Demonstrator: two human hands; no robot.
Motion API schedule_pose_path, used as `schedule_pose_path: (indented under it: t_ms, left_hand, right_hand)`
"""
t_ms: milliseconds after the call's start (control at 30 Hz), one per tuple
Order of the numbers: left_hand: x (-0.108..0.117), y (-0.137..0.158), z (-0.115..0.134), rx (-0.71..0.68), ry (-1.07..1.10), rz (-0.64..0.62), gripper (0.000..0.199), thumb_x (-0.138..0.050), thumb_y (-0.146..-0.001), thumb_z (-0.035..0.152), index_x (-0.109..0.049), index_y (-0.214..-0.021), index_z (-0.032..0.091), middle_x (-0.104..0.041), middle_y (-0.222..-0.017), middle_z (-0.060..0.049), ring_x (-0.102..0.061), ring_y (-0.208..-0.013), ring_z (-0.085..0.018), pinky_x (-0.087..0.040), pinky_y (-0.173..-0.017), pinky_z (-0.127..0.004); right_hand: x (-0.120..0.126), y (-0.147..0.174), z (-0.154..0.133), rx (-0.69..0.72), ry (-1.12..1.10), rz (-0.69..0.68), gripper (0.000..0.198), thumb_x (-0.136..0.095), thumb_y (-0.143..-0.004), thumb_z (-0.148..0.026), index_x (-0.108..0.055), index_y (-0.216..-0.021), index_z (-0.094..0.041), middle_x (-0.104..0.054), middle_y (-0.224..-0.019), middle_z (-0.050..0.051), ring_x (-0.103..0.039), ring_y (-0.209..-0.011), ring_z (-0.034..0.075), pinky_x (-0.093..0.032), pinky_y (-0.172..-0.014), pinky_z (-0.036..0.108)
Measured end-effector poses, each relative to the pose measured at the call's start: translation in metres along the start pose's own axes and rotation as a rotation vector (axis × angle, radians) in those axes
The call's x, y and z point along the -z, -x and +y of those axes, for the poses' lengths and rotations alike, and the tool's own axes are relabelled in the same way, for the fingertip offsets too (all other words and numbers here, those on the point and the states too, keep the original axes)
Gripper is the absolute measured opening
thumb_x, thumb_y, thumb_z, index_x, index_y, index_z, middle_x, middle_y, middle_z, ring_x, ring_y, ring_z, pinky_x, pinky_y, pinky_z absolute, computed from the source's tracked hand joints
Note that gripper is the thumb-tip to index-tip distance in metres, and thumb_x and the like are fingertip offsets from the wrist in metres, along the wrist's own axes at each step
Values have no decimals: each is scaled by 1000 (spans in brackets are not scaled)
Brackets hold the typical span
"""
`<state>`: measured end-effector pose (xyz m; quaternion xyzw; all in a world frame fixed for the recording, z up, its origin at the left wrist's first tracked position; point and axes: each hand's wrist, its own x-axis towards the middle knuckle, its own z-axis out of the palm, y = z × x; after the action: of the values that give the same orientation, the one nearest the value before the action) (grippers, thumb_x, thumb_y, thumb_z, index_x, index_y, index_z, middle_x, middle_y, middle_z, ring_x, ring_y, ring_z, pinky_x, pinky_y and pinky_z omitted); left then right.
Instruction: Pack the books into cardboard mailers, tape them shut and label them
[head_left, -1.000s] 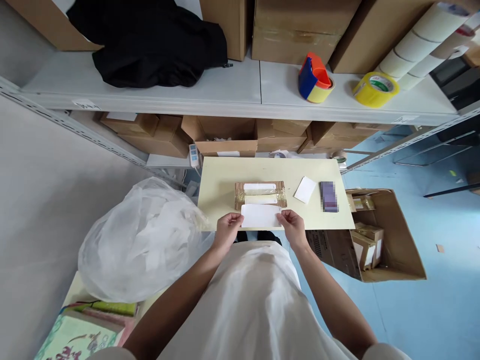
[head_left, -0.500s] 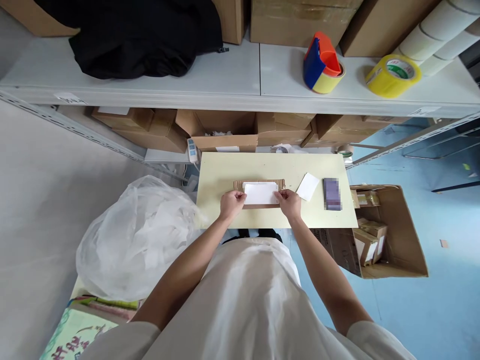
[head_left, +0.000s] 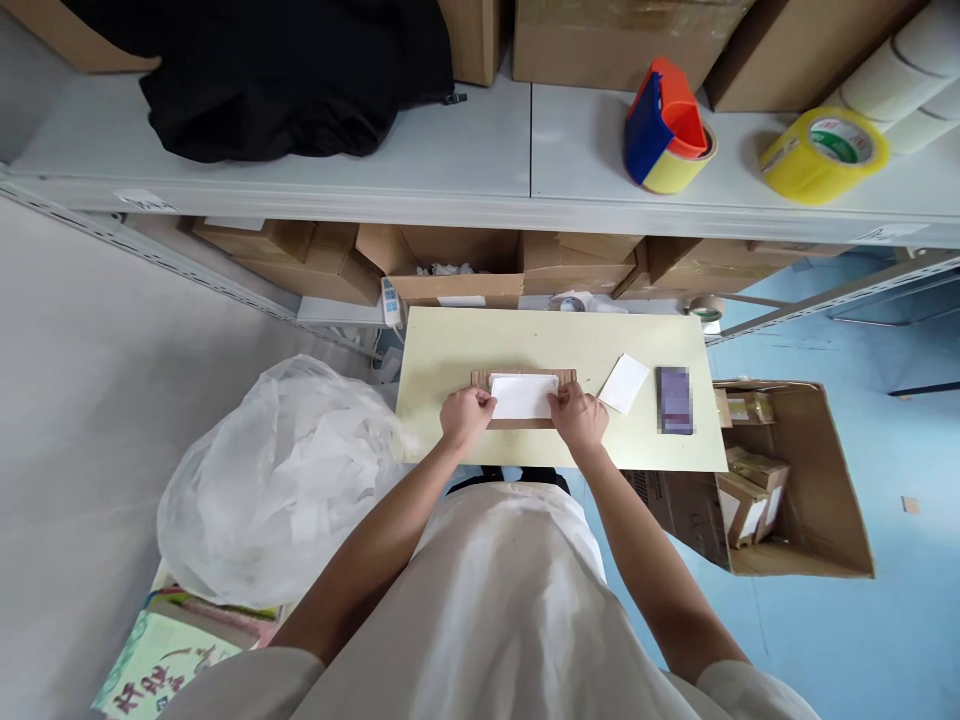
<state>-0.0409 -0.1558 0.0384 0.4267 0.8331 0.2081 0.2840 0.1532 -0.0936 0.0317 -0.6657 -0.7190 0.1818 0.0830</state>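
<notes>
A white label (head_left: 523, 397) lies over a small cardboard box (head_left: 517, 424) on the pale yellow table (head_left: 442, 340). My left hand (head_left: 466, 412) pinches the label's left edge between thumb and finger. At the opposite edge, my right hand (head_left: 579, 414) pinches it with curled fingers. Cardboard shows above and below the label and by both hands. To the right of my right hand lies another white slip (head_left: 624, 384), touched by neither hand. Farther right is a dark purple phone-shaped object (head_left: 675, 400), its surface blurred out.
A large open carton (head_left: 832, 490) holding small boxes stands right of the table. A clear plastic bag of white scraps (head_left: 277, 480) bulges at the left. The shelf (head_left: 480, 150) ahead carries a tape dispenser (head_left: 667, 130), a yellow tape roll (head_left: 823, 155) and black cloth (head_left: 292, 80).
The view has shifted slightly, so most things sit a little lower and farther right. Both hands stay at the label's edges, the right hand's fingers a bit more over the box.
</notes>
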Motion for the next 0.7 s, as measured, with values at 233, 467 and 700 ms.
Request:
schedule_pose_path:
  t_ms: [233,467,700]
  left_hand:
    - [7,3,-3,-372,-203,67,29,-57,-81,28,-56,-108,17,-67,-104,-13,-61,-101,-26,-45,-85,-38]
    - [-20,5,1,-716,-486,-167,61,-39,-89,34,-29,-146,15,-28,-154,-12,-19,-143,-27,-12,-115,-50]
    - [-20,-3,-6,-468,-491,-90,64,-39,-90,42,-26,-148,19,-15,-157,-12,-10,-144,-33,-8,-112,-62]
  right_hand:
    - [2,15,7,253,-8,113,46,-42,-91,-40,-49,-129,-15,-61,-120,19,-53,-113,31,-37,-92,44]
    - [-31,28,-16,538,72,-113,69,-26,-94,-52,-23,-148,-10,-25,-154,16,-20,-142,29,-17,-113,47]
    - [-20,24,7,181,237,-111,67,-30,-92,-56,-14,-151,-27,-10,-159,7,-6,-144,36,-11,-109,63]
